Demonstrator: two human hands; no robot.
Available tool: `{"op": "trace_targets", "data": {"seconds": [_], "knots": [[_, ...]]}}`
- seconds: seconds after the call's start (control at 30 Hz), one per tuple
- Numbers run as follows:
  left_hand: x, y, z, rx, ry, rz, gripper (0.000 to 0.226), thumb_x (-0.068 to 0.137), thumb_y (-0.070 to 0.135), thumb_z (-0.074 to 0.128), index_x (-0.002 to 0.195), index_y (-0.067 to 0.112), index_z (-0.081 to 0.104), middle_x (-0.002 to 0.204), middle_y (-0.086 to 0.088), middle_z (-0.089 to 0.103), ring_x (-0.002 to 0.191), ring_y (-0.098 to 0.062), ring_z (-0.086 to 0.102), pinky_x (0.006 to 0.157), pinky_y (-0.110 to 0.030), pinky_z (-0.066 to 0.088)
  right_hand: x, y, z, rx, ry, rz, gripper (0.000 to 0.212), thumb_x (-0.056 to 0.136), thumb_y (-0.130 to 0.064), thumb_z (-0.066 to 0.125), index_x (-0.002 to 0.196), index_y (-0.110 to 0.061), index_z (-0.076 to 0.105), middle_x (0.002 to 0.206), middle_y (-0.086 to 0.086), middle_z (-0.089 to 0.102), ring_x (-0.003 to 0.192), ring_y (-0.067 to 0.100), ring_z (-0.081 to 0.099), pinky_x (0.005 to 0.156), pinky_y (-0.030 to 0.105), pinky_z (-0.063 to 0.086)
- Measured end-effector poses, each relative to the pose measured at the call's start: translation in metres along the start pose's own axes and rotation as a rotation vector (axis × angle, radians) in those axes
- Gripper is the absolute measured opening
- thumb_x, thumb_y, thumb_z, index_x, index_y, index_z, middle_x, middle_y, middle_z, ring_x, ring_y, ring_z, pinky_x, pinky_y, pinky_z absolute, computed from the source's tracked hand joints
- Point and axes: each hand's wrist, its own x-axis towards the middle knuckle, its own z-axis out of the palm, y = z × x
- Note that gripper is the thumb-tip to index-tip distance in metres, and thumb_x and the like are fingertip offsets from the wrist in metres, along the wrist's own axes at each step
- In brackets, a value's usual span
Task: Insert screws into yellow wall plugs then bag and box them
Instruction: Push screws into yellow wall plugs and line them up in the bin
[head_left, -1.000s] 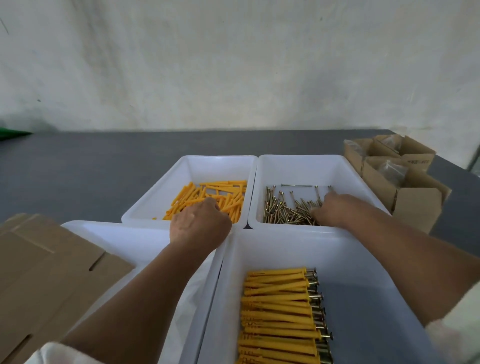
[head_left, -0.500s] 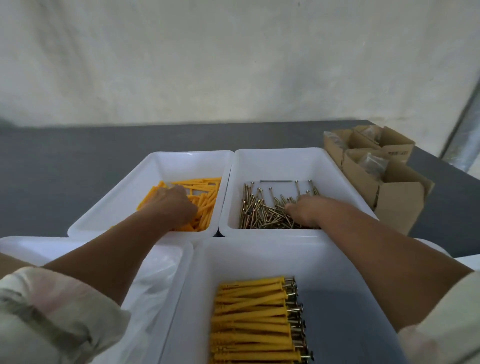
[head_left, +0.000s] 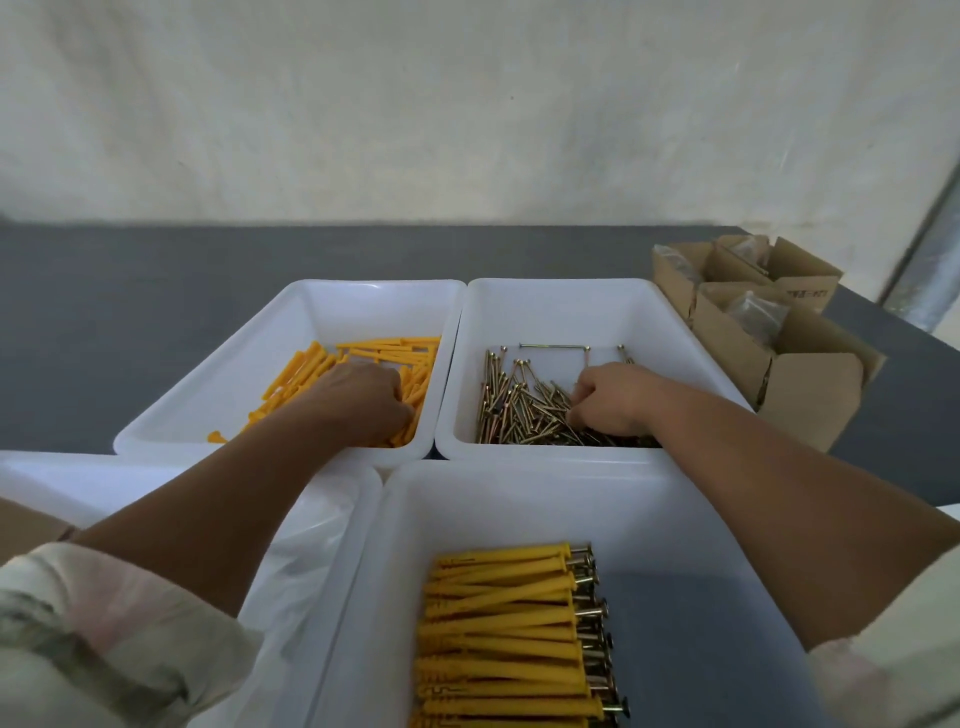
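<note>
A pale, mottled wall (head_left: 467, 104) rises behind a dark grey worktop (head_left: 130, 312) that fills the far half of the view. Four white plastic bins sit pressed together on it. The near right bin (head_left: 519, 499) is the largest in view and holds a neat stack of assembled plugs (head_left: 498, 634), yellow bodies lying side by side with the metal screw heads all pointing right. The near left bin (head_left: 78, 478) touches it and contains crumpled clear plastic bags (head_left: 306, 551). Beyond these stand the far left bin (head_left: 363, 306) and the far right bin (head_left: 571, 312), rim against rim. At the far right of the worktop, two open cardboard boxes (head_left: 810, 395) stand beside the far right bin, with clear packets showing inside. Both forearms reach forward over the near bins, pale sleeves (head_left: 104, 634) pushed up at the near edge. The left hand (head_left: 358, 400) is down in the far left bin, knuckles up, on the loose yellow wall plugs (head_left: 384, 348) heaped toward that bin's right side; its fingers curl under out of sight, so I cannot tell whether its grip is clamped on a plug. The right hand (head_left: 613, 397) is down in the far right bin, fingers curled into the tangled pile of brass-coloured screws (head_left: 519, 410), fingertips touching them; whether its grip has closed on one cannot be told. A single long screw (head_left: 553, 346) lies crosswise alone at the far side of that pile.
</note>
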Motion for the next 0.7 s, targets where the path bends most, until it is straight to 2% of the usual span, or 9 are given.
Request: {"op": "trace_targets", "data": {"seconds": [0.13, 0.23, 0.3, 0.43, 0.53, 0.7], "knots": [[-0.003, 0.003, -0.004, 0.032, 0.014, 0.002, 0.023, 0.091, 0.029, 0.053, 0.084, 0.010, 0.062, 0.096, -0.008, 0.063, 0.085, -0.020, 0.048, 0.069, -0.028, 0.032, -0.005, -0.004, -0.002, 0.084, 0.005, -0.063, 0.021, 0.084, -0.026, 0.066, 0.103, -0.017, 0.064, 0.112, 0.005, 0.061, 0.103, 0.023, 0.057, 0.083, 0.031, 0.050], [-0.006, 0.003, -0.005, 0.001, 0.001, -0.012, 0.026, 0.089, 0.028, 0.055, 0.088, 0.005, 0.066, 0.094, -0.007, 0.064, 0.086, -0.020, 0.052, 0.063, -0.028, 0.033, -0.012, -0.007, -0.003, 0.193, -0.041, -0.137, 0.003, 0.081, -0.019, 0.069, 0.083, -0.020, 0.067, 0.098, 0.002, 0.064, 0.090, 0.019, 0.059, 0.077, 0.030, 0.051], [-0.008, 0.004, -0.006, -0.021, 0.022, -0.023, 0.024, 0.085, 0.025, 0.057, 0.086, 0.004, 0.068, 0.091, -0.008, 0.065, 0.084, -0.020, 0.053, 0.059, -0.027, 0.033, -0.018, -0.008, -0.004, 0.241, -0.073, -0.196, 0.009, 0.082, -0.018, 0.068, 0.076, -0.023, 0.065, 0.086, -0.003, 0.063, 0.078, 0.012, 0.055, 0.067, 0.025, 0.046], [-0.014, 0.003, -0.011, -0.123, 0.156, -0.094, 0.017, 0.084, 0.023, 0.059, 0.076, 0.009, 0.064, 0.075, -0.003, 0.059, 0.074, -0.020, 0.048, 0.053, -0.024, 0.032, -0.026, -0.009, -0.007, 0.299, -0.089, -0.262, 0.015, 0.084, -0.017, 0.068, 0.072, -0.025, 0.065, 0.075, -0.008, 0.061, 0.068, 0.007, 0.052, 0.065, 0.023, 0.043], [-0.022, 0.001, -0.017, -0.215, 0.232, -0.160, 0.012, 0.084, 0.026, 0.059, 0.073, 0.021, 0.062, 0.071, 0.005, 0.055, 0.080, -0.021, 0.052, 0.054, -0.027, 0.031, -0.030, -0.011, -0.007, 0.353, -0.084, -0.286, 0.014, 0.084, -0.016, 0.069, 0.073, -0.024, 0.068, 0.072, -0.010, 0.064, 0.067, 0.005, 0.055, 0.067, 0.022, 0.045], [-0.037, 0.000, -0.024, -0.359, 0.289, -0.174, 0.011, 0.085, 0.034, 0.064, 0.077, 0.026, 0.063, 0.073, 0.008, 0.058, 0.068, -0.010, 0.052, 0.051, -0.023, 0.033, -0.036, -0.011, -0.010, 0.356, -0.065, -0.303, 0.012, 0.084, -0.017, 0.072, 0.074, -0.025, 0.072, 0.053, -0.020, 0.062, 0.046, -0.010, 0.052, 0.051, 0.011, 0.040]]}}
